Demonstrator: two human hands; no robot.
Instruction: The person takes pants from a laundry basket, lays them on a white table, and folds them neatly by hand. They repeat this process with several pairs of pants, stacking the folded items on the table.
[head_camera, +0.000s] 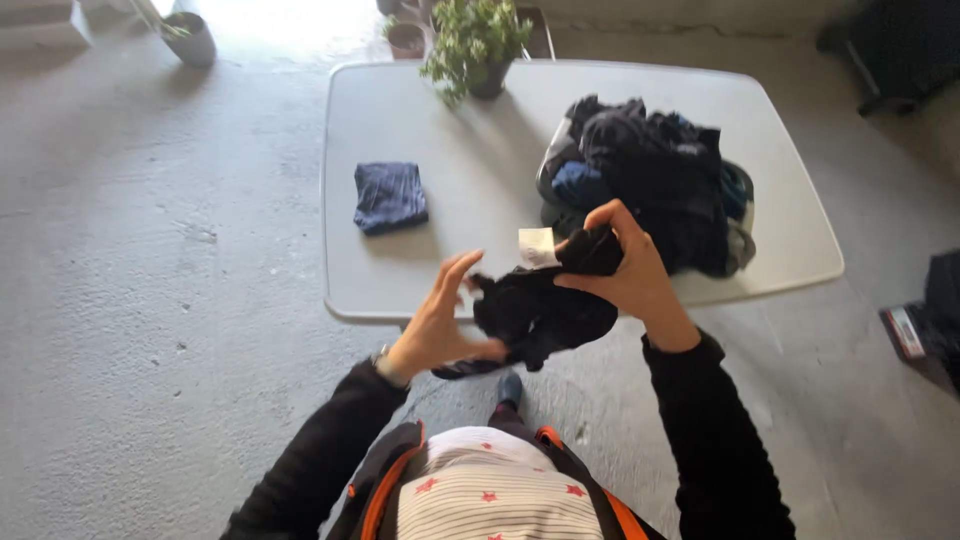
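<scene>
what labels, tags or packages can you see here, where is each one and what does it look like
White care label: small pale rectangle sticking up from the black garment, between the left hand and right hand; any print is too small to make out.
Flat package-like item: on the floor at the right edge, rectangular, pale face with a red border; what it is cannot be told.
No signs or screens in view.
</scene>
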